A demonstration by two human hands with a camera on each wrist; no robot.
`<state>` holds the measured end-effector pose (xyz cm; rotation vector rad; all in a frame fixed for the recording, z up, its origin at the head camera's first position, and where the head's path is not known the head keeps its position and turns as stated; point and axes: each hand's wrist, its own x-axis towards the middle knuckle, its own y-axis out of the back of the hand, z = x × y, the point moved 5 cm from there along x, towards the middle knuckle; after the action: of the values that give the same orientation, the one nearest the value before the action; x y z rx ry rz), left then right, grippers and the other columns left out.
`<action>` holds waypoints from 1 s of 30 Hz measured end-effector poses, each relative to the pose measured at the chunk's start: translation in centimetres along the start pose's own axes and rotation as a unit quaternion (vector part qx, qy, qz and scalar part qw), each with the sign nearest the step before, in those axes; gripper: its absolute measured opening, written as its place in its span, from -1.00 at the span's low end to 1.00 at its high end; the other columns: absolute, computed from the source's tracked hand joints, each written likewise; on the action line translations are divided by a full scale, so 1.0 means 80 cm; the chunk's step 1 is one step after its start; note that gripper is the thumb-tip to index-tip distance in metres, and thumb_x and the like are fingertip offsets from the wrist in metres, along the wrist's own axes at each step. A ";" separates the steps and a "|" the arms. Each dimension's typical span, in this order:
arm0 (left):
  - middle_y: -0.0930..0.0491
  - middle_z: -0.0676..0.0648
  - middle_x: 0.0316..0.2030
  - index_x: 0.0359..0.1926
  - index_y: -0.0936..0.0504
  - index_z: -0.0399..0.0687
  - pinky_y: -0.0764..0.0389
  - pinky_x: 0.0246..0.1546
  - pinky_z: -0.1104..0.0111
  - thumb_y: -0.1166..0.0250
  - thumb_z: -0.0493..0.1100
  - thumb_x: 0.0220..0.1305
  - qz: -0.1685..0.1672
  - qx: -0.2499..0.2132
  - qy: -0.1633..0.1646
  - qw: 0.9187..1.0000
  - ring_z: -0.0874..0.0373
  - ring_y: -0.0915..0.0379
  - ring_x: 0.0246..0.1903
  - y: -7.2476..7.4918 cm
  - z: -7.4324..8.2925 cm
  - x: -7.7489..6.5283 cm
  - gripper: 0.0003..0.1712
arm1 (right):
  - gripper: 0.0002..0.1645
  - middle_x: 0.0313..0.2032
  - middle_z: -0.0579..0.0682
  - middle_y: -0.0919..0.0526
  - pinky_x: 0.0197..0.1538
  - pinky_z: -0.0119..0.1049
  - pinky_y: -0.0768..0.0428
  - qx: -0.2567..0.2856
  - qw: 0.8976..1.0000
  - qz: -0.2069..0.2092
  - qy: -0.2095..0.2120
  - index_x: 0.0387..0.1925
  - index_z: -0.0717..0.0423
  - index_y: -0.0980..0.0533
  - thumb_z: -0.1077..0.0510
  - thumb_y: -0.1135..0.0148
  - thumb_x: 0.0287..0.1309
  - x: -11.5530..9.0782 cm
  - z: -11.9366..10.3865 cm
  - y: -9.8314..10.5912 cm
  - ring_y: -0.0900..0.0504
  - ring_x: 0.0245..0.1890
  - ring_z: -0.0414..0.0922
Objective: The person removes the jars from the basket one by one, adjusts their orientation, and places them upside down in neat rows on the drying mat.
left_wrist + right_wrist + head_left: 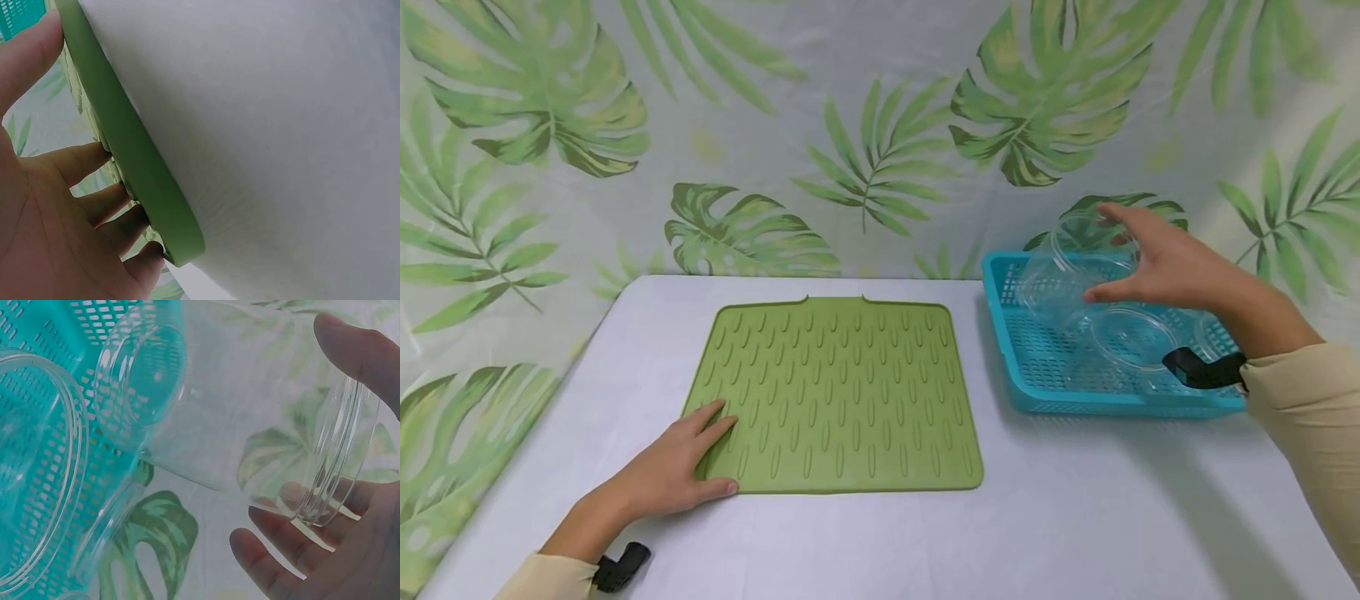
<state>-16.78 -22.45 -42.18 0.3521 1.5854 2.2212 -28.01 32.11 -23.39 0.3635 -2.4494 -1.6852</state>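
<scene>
My right hand (1180, 258) grips a clear plastic jar (1052, 271) near its threaded rim, tilted above the blue basket (1011, 367). In the right wrist view the thumb and fingers span the rim of the jar (250, 406). Below it, another clear jar (1133, 337) sits in the basket, with part of a further clear container (1213, 333) beside it. My left hand (673, 467) rests at the near left edge of the green ridged mat (842, 392). Its fingers lie straight on the mat, as the left wrist view also shows along the mat's edge (137, 150).
A white cloth (850, 542) covers the table under the mat and basket. Behind stands a leaf-patterned curtain (880, 125). The basket's perforated wall rises at the right side of the table.
</scene>
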 end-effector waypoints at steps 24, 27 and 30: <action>-0.17 -0.40 0.44 0.39 -0.36 -0.27 -0.36 0.27 -0.28 -0.41 0.28 0.10 0.003 -0.006 -0.001 1.000 -0.45 -0.16 0.38 0.001 -0.003 -0.001 0.01 | 0.37 0.52 0.33 0.05 0.19 0.42 -0.35 0.080 0.996 0.019 0.020 0.59 0.03 0.28 0.01 -0.50 0.05 0.009 -0.037 0.001 -0.19 0.39 0.40; -0.17 -0.40 0.44 0.39 -0.35 -0.27 -0.36 0.27 -0.28 -0.41 0.28 0.10 -0.001 -0.007 0.000 1.000 -0.45 -0.15 0.38 0.000 -0.003 -0.001 0.01 | 0.35 0.56 0.25 0.11 0.17 0.41 -0.35 0.091 0.995 0.022 0.017 0.59 0.00 0.29 0.00 -0.47 0.08 0.012 -0.043 -0.002 -0.17 0.41 0.36; -0.17 -0.40 0.44 0.39 -0.36 -0.26 -0.36 0.26 -0.28 -0.40 0.29 0.10 -0.002 -0.008 0.000 1.000 -0.45 -0.15 0.38 0.001 -0.002 -0.002 0.01 | 0.35 0.57 0.18 0.12 0.18 0.40 -0.32 0.109 0.993 0.036 0.017 0.58 -0.04 0.31 0.00 -0.46 0.09 0.014 -0.051 -0.005 -0.15 0.42 0.31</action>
<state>-16.76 -22.68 -42.19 0.3440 1.5658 2.2301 -28.02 27.97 -22.28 0.3204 -2.5938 -1.3773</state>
